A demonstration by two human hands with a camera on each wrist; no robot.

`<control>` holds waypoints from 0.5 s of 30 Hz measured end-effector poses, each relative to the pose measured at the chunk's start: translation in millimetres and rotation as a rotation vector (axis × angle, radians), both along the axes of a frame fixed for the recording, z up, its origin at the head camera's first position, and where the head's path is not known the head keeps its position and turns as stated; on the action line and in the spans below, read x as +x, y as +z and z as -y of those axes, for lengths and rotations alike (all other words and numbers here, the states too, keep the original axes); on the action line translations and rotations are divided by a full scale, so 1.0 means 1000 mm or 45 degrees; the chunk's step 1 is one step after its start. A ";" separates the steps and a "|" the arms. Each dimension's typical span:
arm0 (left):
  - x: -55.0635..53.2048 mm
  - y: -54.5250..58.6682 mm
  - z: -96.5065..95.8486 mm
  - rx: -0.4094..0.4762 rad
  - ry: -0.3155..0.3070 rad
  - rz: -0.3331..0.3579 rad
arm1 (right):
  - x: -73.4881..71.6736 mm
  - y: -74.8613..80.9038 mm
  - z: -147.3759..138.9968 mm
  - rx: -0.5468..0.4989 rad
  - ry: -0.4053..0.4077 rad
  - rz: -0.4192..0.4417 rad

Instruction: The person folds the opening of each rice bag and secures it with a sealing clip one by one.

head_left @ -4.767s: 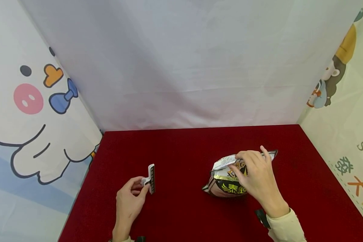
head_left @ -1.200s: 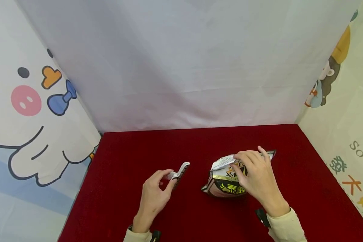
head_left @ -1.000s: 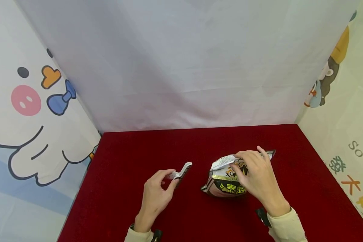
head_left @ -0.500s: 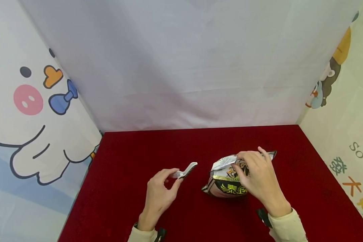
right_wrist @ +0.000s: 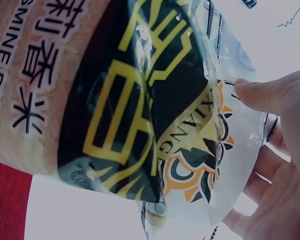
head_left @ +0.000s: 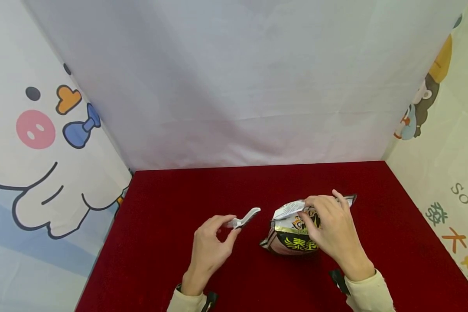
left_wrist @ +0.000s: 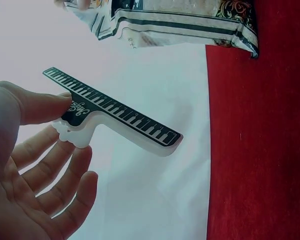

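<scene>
In the head view my left hand (head_left: 210, 249) pinches a white clip (head_left: 247, 217) by its handle, to the left of a bag of rice (head_left: 292, 236). The left wrist view has the long bar of the clip (left_wrist: 115, 107), black with a piano-key pattern, with the thumb (left_wrist: 45, 107) on one side of the handle and fingertips behind the other. My right hand (head_left: 337, 229) pinches the folded-over top (head_left: 286, 210) of the bag. Printed "Jasmine Rice", the bag (right_wrist: 45, 65) fills most of the right wrist view, its plastic creased beside the right thumb (right_wrist: 270, 95).
A dark red cloth (head_left: 187, 190) covers the table under both hands. Behind it hangs a pale curtain (head_left: 238, 86). Printed cartoon sheets stand at the left (head_left: 35, 182) and at the right (head_left: 444, 173).
My left hand has carried the clip rightward, close to the bag, and the clip has turned from upright to a slant. My right hand stays at the folded bag top.
</scene>
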State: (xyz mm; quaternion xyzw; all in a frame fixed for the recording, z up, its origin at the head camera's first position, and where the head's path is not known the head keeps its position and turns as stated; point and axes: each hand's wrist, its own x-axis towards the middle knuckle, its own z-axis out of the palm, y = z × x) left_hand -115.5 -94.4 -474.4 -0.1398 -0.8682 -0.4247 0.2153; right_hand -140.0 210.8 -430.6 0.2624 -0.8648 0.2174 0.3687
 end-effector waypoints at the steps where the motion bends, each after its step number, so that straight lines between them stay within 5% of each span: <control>1: 0.000 0.000 -0.001 0.003 -0.004 0.000 | 0.000 0.000 0.000 0.000 0.000 0.001; 15: -0.002 0.000 -0.012 -0.015 -0.018 0.007 | 0.001 0.000 0.000 0.000 -0.002 0.010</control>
